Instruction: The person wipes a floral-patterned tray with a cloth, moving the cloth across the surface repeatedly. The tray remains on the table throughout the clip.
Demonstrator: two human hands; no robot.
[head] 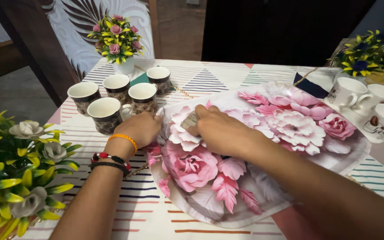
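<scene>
Evidently the wiping of the floral tray (pixel 227 195) is under way: the right hand (pixel 221 131) presses a small pad (pixel 189 121) flat against its surface, while the left hand (pixel 141 129), fingers curled, steadies the rim on the striped table (pixel 147 213). Next, I judge, the pad must sweep toward the uncovered roses without nudging the dark cups (pixel 107 114) just beside the tray.

Tray (pixel 334 155) glossy, smooth, floral print; cups (pixel 107 113) glazed ceramic; tablecloth (pixel 210 78) matt striped cloth.
</scene>
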